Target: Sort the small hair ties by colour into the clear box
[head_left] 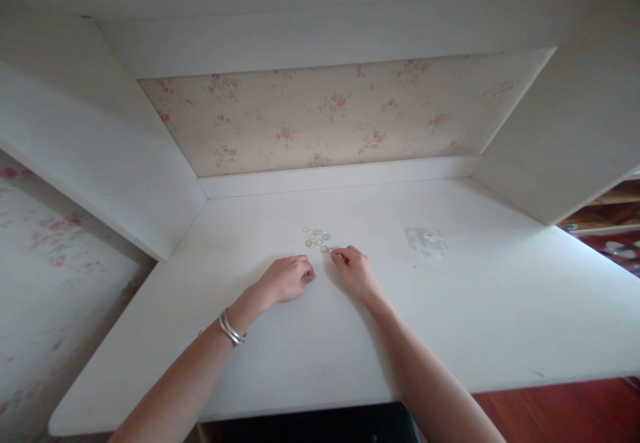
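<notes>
Several small thin rings [319,242], some yellowish and others grey-green, lie loosely grouped on the white desk [450,309], a few overlapping. They look like little rubber bands, though the material is too small to tell. My right hand [354,271] is at the near right side of the group, thumb and forefinger pinched at the edge of a ring [331,251]. Just left and nearer to me, my left hand [290,278] rests on the desk with curled fingers. Its fingertips are close together, and whatever they hold cannot be made out. Two silver bangles circle the left wrist.
A clear plastic bag [426,241] lies flat to the right of my right hand. White panels [115,129] enclose the desk at left and right, with a flowered back wall [320,119]. Below the front edge is something black [310,426].
</notes>
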The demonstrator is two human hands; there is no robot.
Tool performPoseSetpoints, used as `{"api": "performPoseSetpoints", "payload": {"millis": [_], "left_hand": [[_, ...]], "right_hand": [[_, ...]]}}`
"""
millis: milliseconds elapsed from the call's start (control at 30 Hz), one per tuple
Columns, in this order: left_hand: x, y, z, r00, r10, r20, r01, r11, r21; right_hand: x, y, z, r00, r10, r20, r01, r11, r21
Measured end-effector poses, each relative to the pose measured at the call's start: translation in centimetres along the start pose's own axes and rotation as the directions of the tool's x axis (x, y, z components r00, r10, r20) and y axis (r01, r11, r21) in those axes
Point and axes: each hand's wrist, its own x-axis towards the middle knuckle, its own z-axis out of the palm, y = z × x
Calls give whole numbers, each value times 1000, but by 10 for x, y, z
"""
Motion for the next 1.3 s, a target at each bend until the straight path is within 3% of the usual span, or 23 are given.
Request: {"api": "performPoseSetpoints", "payload": {"millis": [200, 367, 533, 667, 767, 1033, 1300], "left_hand": [[0, 0, -3, 1000, -10, 3, 10, 1000, 27], [-2, -7, -13, 983, -99, -157, 99, 995, -6], [-13, -34, -6, 910, -262, -320, 175, 945, -275], [-24, -52, 6, 842, -447, -302, 252, 821, -512], [-27, -56, 8, 818, -495, -292, 261, 773, -578], [-27, -63, 7, 833, -479, -275, 234, 757, -610], [-27, -70, 9, 857, -444, -261, 211, 765, -608]], "right_hand": [[-1, -1, -1, 1000, -2, 8, 2, 1000, 6], [-1, -1, 0, 1000, -13, 7, 13, 1000, -10], [-5, -1, 2, 999, -43, 32, 45, 997, -58], [-4, -7, 6, 998, -53, 28, 57, 987, -148], [5, -15, 10, 995, -92, 43, 100, 958, -269], [44, -31, 24, 978, -81, 194, 169, 850, -499], [52, -41, 27, 947, -74, 313, 254, 768, -587]]}}
